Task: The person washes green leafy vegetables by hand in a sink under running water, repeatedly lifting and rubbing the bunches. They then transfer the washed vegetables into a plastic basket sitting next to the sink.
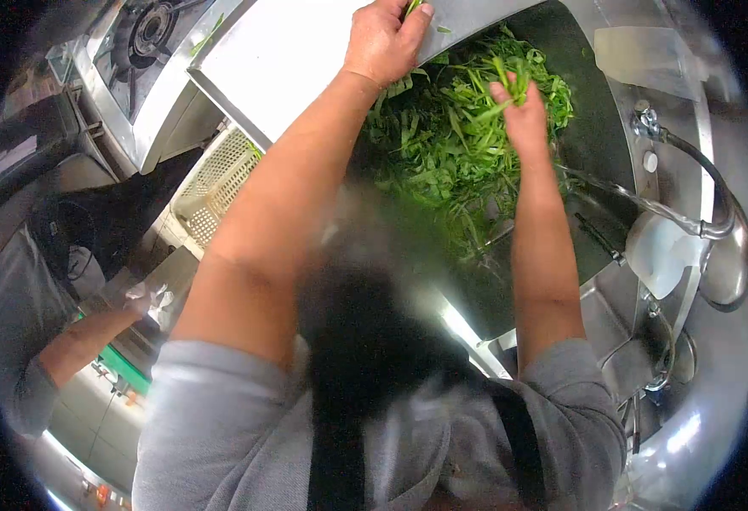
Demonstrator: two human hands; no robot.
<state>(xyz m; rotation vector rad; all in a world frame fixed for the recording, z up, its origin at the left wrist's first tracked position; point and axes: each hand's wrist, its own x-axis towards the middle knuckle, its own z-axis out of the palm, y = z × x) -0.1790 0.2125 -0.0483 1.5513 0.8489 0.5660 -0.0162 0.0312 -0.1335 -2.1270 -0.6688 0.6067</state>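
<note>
Leafy green vegetables with long thin stalks fill much of a deep metal sink. My right hand is over the pile, its fingers closed round a small bunch of the greens. At the sink's far left edge, by a white board, my left hand is closed, and a bit of green stalk shows between thumb and fingers. The upper part of that hand is cut off by the frame. A stream of water runs into the sink from a tap.
A cream perforated basket stands below the board, left of my left arm. Further left are a gas stove and another person's arm. A white bowl-like thing sits by the tap, beside a second basin.
</note>
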